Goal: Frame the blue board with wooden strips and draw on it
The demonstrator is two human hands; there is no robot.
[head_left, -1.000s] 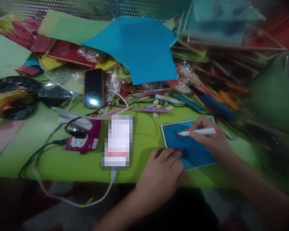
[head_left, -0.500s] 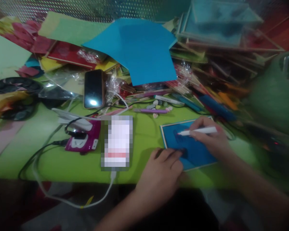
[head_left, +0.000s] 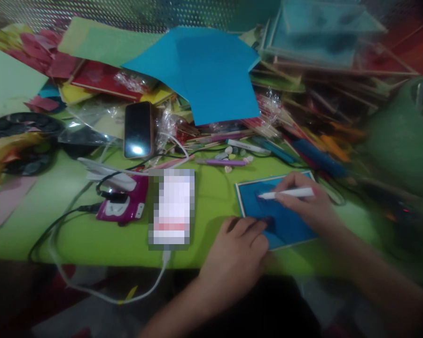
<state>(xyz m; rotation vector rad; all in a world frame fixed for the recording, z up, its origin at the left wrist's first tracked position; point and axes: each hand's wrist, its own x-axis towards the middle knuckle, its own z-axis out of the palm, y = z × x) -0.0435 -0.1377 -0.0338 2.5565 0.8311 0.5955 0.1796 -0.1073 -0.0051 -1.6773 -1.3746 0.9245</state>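
Note:
In the head view, a square blue panel (head_left: 289, 220) with a pale thin frame lies flat on the green table. My right hand (head_left: 303, 202) pinches a white felt-tip marker (head_left: 292, 193) with a pinkish back end. The marker's tip rests at a small dark scribble (head_left: 263, 201) near the panel's upper left. My left hand (head_left: 241, 241) lies across the panel's lower left corner, fingers stretched over its edge and holding nothing. Part of that corner is hidden under it.
A lit phone (head_left: 171, 206) on a white cable lies left of my hands, beside a purple power socket (head_left: 123, 206). Behind it is a dark phone (head_left: 138, 129). Blue paper (head_left: 218, 75), sticks and pens crowd the back. A green rounded object (head_left: 405, 136) stands at the right.
My right hand and the marker have shifted very slightly over the scribble. My left hand stays in place on the panel's corner.

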